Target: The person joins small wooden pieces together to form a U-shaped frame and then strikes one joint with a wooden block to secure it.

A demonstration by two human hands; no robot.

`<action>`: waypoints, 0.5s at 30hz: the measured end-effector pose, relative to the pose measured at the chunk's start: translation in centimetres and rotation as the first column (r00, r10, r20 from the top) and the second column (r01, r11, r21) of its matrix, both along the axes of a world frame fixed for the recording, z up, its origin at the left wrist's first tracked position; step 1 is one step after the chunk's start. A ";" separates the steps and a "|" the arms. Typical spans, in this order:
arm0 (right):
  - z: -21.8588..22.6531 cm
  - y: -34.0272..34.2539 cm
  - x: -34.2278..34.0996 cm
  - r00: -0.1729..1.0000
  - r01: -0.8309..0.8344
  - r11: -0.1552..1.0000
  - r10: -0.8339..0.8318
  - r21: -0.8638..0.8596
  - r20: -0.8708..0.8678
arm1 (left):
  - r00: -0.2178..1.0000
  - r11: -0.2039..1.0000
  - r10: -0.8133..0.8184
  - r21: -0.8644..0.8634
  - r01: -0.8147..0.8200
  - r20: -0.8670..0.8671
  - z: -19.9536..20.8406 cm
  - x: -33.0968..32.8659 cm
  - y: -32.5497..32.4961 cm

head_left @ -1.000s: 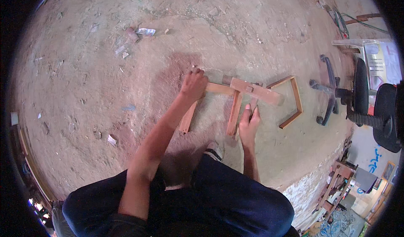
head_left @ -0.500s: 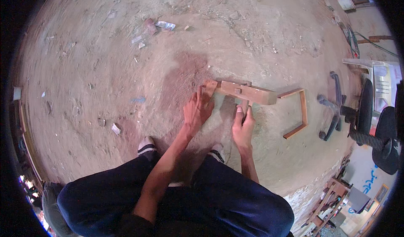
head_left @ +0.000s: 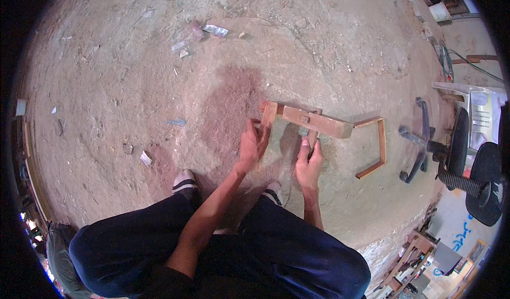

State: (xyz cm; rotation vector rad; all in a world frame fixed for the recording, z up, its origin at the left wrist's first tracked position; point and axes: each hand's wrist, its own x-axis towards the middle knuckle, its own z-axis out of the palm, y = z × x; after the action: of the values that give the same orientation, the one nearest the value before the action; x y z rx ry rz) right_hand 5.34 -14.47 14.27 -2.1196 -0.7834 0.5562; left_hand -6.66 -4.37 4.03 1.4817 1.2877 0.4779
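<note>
My left hand (head_left: 252, 149) is closed around one side of a narrow wooden frame piece (head_left: 270, 113), just below its corner. From that corner a second strip runs right and passes behind a wooden mallet. My right hand (head_left: 309, 166) grips the handle of this mallet (head_left: 324, 124), its thumb lying along the shaft. The block-shaped head is light brown, with a small square peg showing on its side. It lies across the frame piece's far strip in this view; whether they touch I cannot tell.
Right of the mallet, a three-sided wooden frame piece (head_left: 381, 142) lies on the dusty floor. Beyond it are an overturned swivel chair base (head_left: 422, 139) and a black chair seat (head_left: 487, 185). Scraps of foil (head_left: 215, 31) litter the far floor. My feet are just below my hands.
My left hand has shifted slightly right and down along the frame piece, uncovering more of its corner. The mallet sits slightly lower and further right in the picture, still in my right hand.
</note>
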 end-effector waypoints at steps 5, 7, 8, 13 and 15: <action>-0.1 -0.3 0.3 0.998 0.025 1.000 -0.024 0.009 -0.051 | 0.993 0.966 -0.103 -0.244 0.085 -0.060 0.3 0.1 0.9; -0.1 0.0 0.1 1.000 0.002 1.000 -0.002 -0.007 -0.021 | 0.993 0.980 -0.091 -0.184 0.076 -0.070 -1.2 -0.3 1.1; -0.2 0.1 0.0 1.000 -0.001 1.000 0.001 -0.007 -0.024 | 0.994 0.980 -0.087 -0.184 0.073 -0.073 -2.1 -0.4 1.2; 0.2 0.3 0.1 1.000 -0.023 0.999 0.024 0.045 -0.008 | 0.968 0.973 -0.182 -0.171 0.153 -0.175 -2.5 -0.1 1.9; 0.1 0.4 0.2 0.999 -0.036 0.998 0.036 0.043 0.002 | 0.965 0.972 -0.181 -0.186 0.145 -0.190 -1.0 0.2 2.2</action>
State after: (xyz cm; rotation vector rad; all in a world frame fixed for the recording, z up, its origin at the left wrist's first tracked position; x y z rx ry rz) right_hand 5.52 -14.03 14.41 -2.0700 -0.8285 0.5524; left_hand -6.46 -2.16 3.02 1.5062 1.3173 0.1039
